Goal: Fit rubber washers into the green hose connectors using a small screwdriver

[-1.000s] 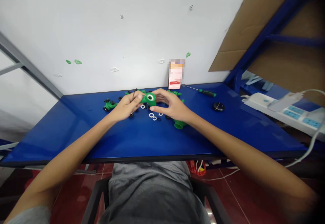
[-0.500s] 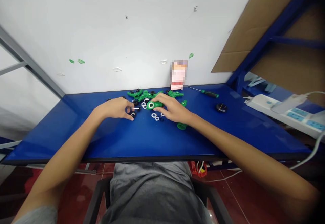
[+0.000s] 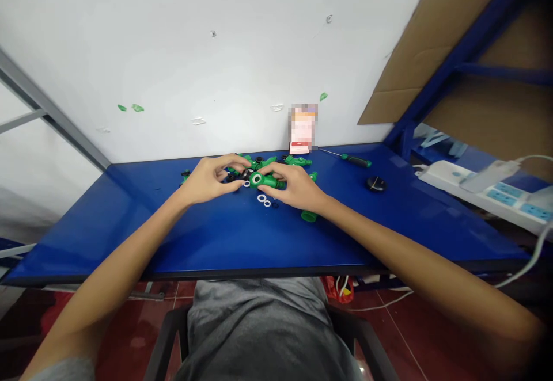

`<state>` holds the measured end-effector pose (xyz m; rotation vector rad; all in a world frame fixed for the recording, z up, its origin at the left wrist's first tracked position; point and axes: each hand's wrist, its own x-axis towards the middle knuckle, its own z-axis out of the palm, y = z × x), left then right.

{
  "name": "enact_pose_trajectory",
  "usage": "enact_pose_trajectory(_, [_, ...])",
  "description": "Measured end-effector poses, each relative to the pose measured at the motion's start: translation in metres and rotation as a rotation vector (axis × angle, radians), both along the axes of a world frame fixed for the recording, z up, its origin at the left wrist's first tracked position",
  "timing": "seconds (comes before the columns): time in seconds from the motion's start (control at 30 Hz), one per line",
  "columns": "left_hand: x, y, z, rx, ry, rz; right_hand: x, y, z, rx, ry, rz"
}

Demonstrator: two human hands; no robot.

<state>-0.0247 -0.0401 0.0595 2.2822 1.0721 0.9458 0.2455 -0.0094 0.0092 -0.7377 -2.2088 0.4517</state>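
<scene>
Green pipe fittings (image 3: 299, 161) blocking far tabletop (image 3: 389, 225)

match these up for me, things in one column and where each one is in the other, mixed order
Things
1. green pipe fitting
2. white washers
3. screwdriver
4. power strip

Places
A. lying along the far edge of the blue table, well right of the fitting
B. off the table, out to the right
C. under the fingers of the right hand
D. on the table, just nearer the person than the fitting

Pairs: 1-C, 2-D, 3-A, 4-B
</scene>
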Motion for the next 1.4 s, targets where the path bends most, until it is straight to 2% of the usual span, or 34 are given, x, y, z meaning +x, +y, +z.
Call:
enact_pose_trajectory(0.17, [0.006, 0.003, -0.012, 0.161, 0.063, -0.040, 0.000, -0.002, -0.001, 0.014, 0.009, 0.007])
enact_pose_trajectory(0.3, [0.005, 0.007, -0.019, 0.240, 0.079, -0.024, 0.000, -0.002, -0.002, 0.056, 0.020, 0.009])
enact_pose_trajectory(0.63, [0.005, 0.002, -0.011, 0.222, 0.161, 0.002, 0.001, -0.003, -0.004, 0.118, 0.021, 0.012])
enact_pose_trajectory(0.83, [0.007, 0.000, -0.011, 0.123, 0.079, 0.002, 0.000, -0.008, 0.004, 0.099, 0.145, 0.052])
enact_pose_trajectory(0.97, [0.008, -0.001, -0.013, 0.061, 0.013, -0.012, -0.002, -0.009, 0.008, -0.018, 0.267, 0.092])
enact_pose_trajectory(1.17, [0.010, -0.002, -0.015, 0.101, -0.099, -0.054, -0.006, -0.005, 0.002, -0.391, 0.422, 0.106])
enact_pose_trajectory(1.3, [0.012, -0.005, -0.013, 0.018, -0.196, -0.119, -0.005, -0.001, 0.002, -0.444, 0.469, 0.098])
enact_pose_trajectory(1.4, [0.015, -0.004, -0.014, -0.037, -0.212, 0.016, -0.004, 0.000, 0.003, -0.415, 0.472, 0.070])
